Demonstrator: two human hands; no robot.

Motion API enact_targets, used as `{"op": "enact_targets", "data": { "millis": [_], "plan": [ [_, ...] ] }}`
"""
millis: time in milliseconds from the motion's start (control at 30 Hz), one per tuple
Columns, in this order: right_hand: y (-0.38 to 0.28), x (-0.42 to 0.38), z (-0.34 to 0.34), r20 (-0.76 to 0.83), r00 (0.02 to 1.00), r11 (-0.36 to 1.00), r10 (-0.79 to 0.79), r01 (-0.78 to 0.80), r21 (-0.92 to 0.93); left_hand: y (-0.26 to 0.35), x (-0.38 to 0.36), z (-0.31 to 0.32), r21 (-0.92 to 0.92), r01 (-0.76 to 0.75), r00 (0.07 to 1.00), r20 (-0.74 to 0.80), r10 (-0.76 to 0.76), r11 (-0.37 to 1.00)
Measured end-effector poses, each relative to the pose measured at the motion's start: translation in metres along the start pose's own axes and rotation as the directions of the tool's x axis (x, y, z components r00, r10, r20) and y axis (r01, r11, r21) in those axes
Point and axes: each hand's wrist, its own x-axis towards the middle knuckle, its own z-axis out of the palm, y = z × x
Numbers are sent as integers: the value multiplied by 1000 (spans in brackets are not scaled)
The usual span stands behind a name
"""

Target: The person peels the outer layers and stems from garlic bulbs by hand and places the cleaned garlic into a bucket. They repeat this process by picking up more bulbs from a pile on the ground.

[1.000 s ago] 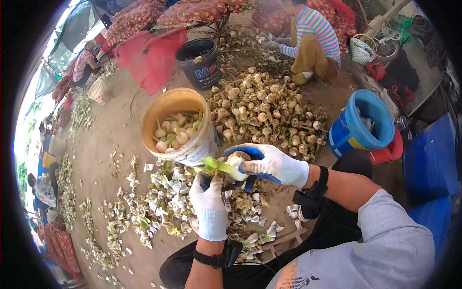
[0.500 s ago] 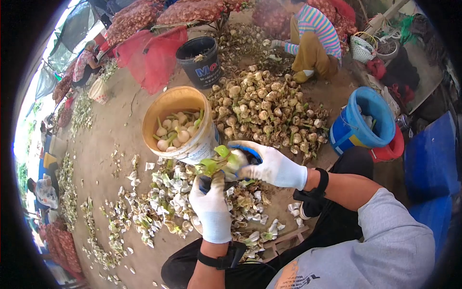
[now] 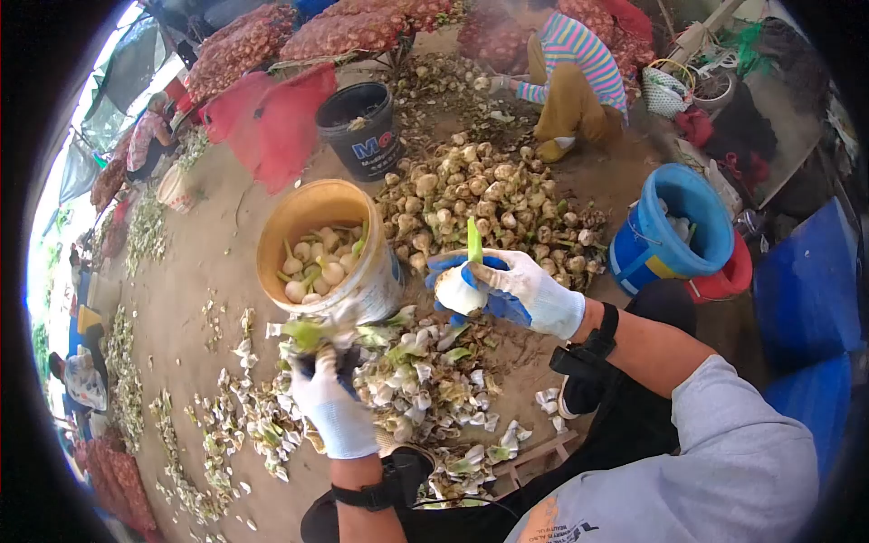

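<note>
Since hands (image 3: 333,407) (image 3: 543,300) parted | left: blurred leaves (image 3: 306,336) | right: whiter bulb (image 3: 458,292)

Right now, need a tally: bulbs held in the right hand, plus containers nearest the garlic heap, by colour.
Garlic bulb in the right hand: 1
Black bucket: 1
White bucket, tan inside: 1
Blue bucket: 1
Red container, partly hidden by the blue bucket: 1
Total: 5

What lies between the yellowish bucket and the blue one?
The head view shows a heap of garlic bulbs between the yellowish bucket and the blue bucket; the right hand, holding a peeled bulb, partly hides the heap's near edge.
</note>
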Motion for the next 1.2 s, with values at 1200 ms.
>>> {"op": "enact_targets", "data": {
  "millis": [1200],
  "plan": [
    [10,-13,17,268,962,660,-59,239,-713,10,-65,28,542,-560,777,606,170,627]
  ]
}}
